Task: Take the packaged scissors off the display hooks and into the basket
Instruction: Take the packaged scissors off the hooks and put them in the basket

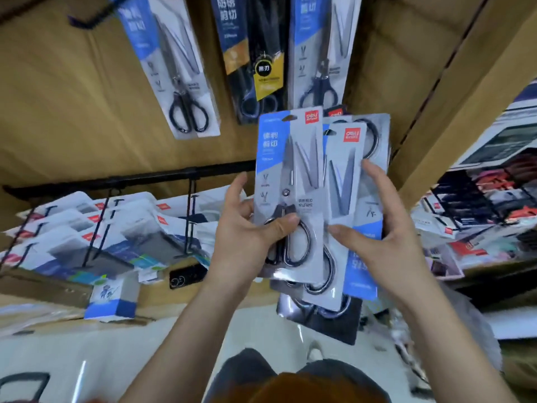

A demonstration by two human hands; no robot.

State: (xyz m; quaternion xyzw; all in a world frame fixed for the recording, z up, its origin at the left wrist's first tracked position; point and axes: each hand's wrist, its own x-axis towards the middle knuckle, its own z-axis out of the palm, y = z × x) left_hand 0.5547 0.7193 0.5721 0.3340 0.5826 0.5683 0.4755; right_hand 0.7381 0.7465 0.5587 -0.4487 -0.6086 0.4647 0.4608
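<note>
Packaged scissors (322, 205): fanned stack of blister cards, held mid-air between both hands, clear of the hooks (190, 216). Counted at least three cards; more edges behind, number unclear.

Front pack (290, 181): upright, blade tips up, black handle loops at the bottom, blue strip down the left, red logo tag top right. Left hand (247, 237) clamped on it: thumb pressed across the handle loops on the face, fingers (235, 190) along and behind the card's left edge.

Second pack (344, 193): overlapped behind the front one, shifted right and lower. Right hand (386, 245) pinched it: thumb on the face near the lower middle, index finger up along the right edge, other fingers hidden behind the stack. Dark-backed card (334, 324) poked out below the stack.

Below the hands: pale glossy floor (174, 344). Left of the hands: blue-and-white box (113, 298) on brown cardboard, small black item (186, 279) just beside it, too blurred to identify.

Behind that: black rail (130, 178) carrying the hooks, loaded with rows of other carded goods (72, 225).

Higher up: three more scissor packs hung against the cardboard backing (58, 97). Left pack (183, 77) had black handles, tilted. Middle pack (255, 53) was black with a yellow label. Right pack (316, 50) had dark blue handles and ended just above the held stack.

Far right: shelf stock (488, 199), mixed carded items, blurred.
</note>
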